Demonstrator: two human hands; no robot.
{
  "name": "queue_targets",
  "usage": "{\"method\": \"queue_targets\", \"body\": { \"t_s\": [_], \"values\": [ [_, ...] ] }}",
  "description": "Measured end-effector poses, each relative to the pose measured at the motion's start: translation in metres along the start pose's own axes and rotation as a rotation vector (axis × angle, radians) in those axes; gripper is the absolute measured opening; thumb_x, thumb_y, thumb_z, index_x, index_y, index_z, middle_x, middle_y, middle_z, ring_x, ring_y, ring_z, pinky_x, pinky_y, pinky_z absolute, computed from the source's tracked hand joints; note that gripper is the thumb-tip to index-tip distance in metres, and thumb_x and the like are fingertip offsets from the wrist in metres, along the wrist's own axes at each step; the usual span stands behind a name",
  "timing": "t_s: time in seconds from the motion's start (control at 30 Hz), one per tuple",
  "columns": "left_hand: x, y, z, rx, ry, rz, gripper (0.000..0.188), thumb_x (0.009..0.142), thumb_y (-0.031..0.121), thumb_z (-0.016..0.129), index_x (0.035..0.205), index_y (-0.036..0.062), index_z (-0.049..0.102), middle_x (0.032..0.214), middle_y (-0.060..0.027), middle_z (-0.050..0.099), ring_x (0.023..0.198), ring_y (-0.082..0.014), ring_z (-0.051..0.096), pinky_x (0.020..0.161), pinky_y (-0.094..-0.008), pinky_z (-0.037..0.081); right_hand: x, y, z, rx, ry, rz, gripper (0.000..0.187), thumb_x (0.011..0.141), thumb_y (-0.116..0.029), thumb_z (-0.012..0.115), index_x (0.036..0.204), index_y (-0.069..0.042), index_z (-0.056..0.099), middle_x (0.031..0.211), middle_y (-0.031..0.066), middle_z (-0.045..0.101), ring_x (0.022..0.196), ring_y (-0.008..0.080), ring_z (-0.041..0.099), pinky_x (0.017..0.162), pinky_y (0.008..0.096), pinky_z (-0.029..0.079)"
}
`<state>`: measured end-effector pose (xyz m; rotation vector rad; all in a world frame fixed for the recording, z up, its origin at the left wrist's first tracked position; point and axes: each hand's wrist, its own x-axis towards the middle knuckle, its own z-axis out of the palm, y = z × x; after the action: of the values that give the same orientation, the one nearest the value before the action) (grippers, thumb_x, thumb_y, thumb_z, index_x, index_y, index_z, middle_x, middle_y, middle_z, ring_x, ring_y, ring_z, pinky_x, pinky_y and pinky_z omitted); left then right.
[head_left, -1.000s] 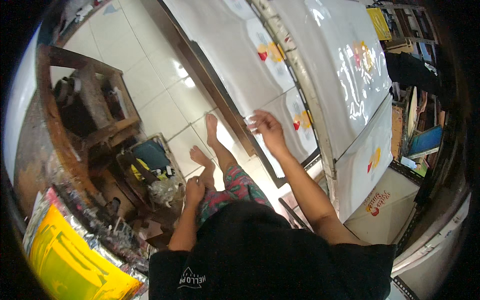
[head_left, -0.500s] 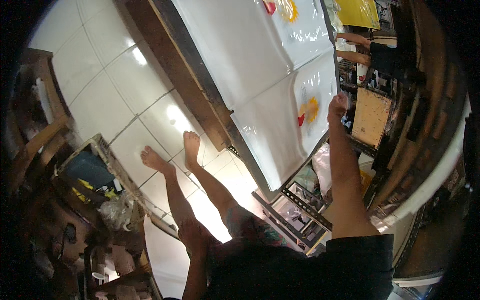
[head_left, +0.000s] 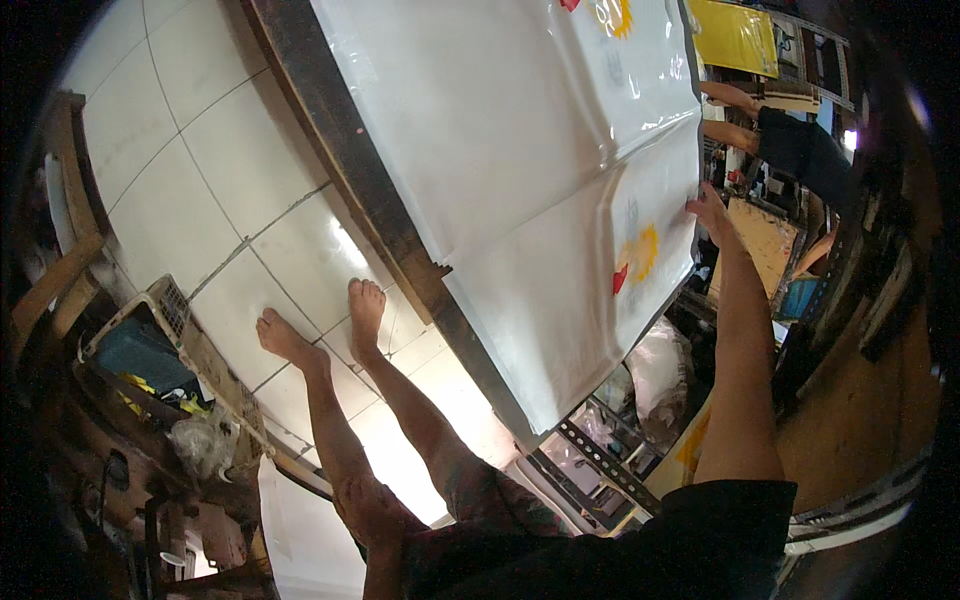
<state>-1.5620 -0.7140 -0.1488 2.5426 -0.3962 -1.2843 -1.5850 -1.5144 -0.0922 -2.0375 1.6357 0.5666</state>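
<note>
A white glossy plastic sheet (head_left: 500,150), with yellow and red printed marks and a crease across it, lies over a dark-edged table. My right hand (head_left: 708,212) is at the sheet's right edge, its arm stretched forward. The fingers there are apart, with fingertips at the edge; no object shows in them. My left hand (head_left: 370,505) lies on my bent leg near the knee, in dim light. Its fingers seem to rest flat over the leg.
A plastic crate (head_left: 190,350) with dark and yellow items stands at left on the tiled floor (head_left: 250,240). Clear plastic bags (head_left: 660,370) fill a metal frame below the table. Another person's bare limbs (head_left: 735,135) and dark clothing show at upper right, near a yellow sheet (head_left: 735,38).
My right hand has gone from closed to fingers apart at the sheet's edge. The view has shifted, so the table and sheet sit lower and farther right. My left hand stays on my leg.
</note>
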Motion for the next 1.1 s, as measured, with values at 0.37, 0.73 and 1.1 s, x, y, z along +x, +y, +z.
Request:
{"method": "queue_targets", "body": {
  "t_s": [0.37,0.73,1.1],
  "values": [
    [-0.002,-0.005,0.014,0.002,0.005,-0.015,0.036,0.086,0.023,0.059,0.115,0.0012,0.061,0.116,-0.0224,0.061,0.115,-0.0421,0.054,0.103,-0.0535,0.039,0.01,0.012,0.004,-0.258,0.144,-0.105,0.064,0.074,-0.015,0.075,0.13,0.001,0.047,0.114,0.0136,0.062,0.105,0.022,0.059,0.091,0.0358,0.048],
    [0.003,-0.022,0.021,0.011,-0.001,0.016,0.033,0.086,0.022,0.059,0.112,0.0013,0.062,0.114,-0.0215,0.062,0.114,-0.0411,0.055,0.103,-0.0533,0.039,0.02,0.073,0.008,-0.067,0.267,-0.319,0.053,0.079,-0.019,0.069,0.125,0.0,0.051,0.106,0.0179,0.067,0.1,0.0298,0.065,0.087,0.0409,0.05],
    [0.012,0.001,-0.006,0.021,0.038,0.009,0.031,0.085,0.021,0.06,0.109,0.0014,0.063,0.112,-0.0206,0.063,0.113,-0.04,0.055,0.103,-0.053,0.039,-0.01,0.02,0.031,-0.327,0.435,-0.283,0.046,0.081,-0.014,0.068,0.125,-0.007,0.057,0.115,0.0202,0.067,0.106,0.0357,0.065,0.093,0.0429,0.049]
  ]
}}
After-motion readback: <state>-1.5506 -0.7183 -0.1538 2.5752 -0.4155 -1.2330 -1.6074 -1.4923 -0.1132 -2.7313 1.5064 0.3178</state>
